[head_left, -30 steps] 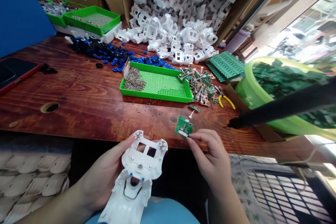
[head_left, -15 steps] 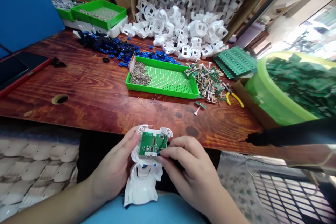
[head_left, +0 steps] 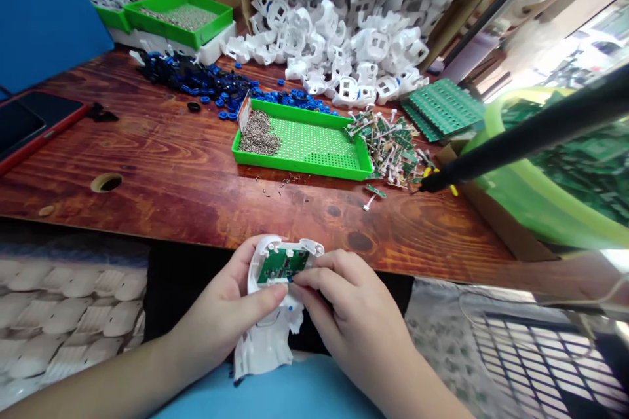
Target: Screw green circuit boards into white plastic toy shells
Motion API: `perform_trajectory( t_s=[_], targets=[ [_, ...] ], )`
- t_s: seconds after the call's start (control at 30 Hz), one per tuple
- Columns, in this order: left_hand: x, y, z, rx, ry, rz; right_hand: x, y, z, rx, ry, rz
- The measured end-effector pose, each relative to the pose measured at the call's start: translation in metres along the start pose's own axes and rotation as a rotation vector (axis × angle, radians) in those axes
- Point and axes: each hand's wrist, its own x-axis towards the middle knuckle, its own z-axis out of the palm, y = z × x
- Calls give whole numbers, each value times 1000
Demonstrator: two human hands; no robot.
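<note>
My left hand [head_left: 223, 304] is wrapped round a white plastic housing [head_left: 254, 275], its thumb lying across the lower edge of a green circuit board [head_left: 280, 266] seated inside. From the housing's lower end hangs another white plastic part [head_left: 263, 350], above my lap. At the board's lower right, the fingertips of my right hand [head_left: 344, 298] are pinched together. A small dark blue bit shows beside them, but what they hold is hidden.
Ahead is a green tray [head_left: 319, 144] of small screws, beside a pile of small wired boards [head_left: 390, 147]. White shells [head_left: 339, 46] are heaped behind. A black rod-like tool with a thin tip [head_left: 491, 154] juts in from the right, before a green tub [head_left: 501, 190].
My left thumb has moved from the housing's side onto the board's lower edge. The housing has tilted. The black tool has swung upward and left, now crossing the tub and yellow-handled pliers.
</note>
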Motion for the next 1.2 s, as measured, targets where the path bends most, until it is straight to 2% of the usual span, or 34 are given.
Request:
perform_trajectory(
  t_s=[0.2, 0.27, 0.33, 0.4, 0.43, 0.53, 0.63, 0.7, 0.87, 1.0, 1.2],
  targets=[
    [6, -1, -2, 111, 17, -13, -2, -2, -1, -4, -15, -33],
    [6, -1, -3, 123, 24, -11, -4, 0, -2, 51, 37, -14],
    [6, -1, -4, 126, 46, -14, -6, 5, 0, 156, 151, 106],
    [6, -2, -4, 139, 59, -28, -7, 9, 4, 348, 224, 305],
    [6, -2, -4, 147, 64, -32, -6, 10, 7, 480, 206, 402],
    [4, -2, -1, 167, 79, -5, -2, 9, 16, 901, 8, 594],
    [1, -1, 5, 165, 110, 57, 2, 4, 21, 1094, -70, 696],
    [-1, -1, 8, 158, 133, 89, 4, 3, 22, 1124, -55, 716],
    [-6, -2, 9, 233, 78, 152, 2, 4, 22, 1152, -50, 690],
    [-7, -4, 9, 262, 114, 208, 1, 4, 26, 1190, -51, 658],
    [-2, 2, 8, 46, 123, -23, -2, 9, 28, 1372, -6, 695]
  ],
)
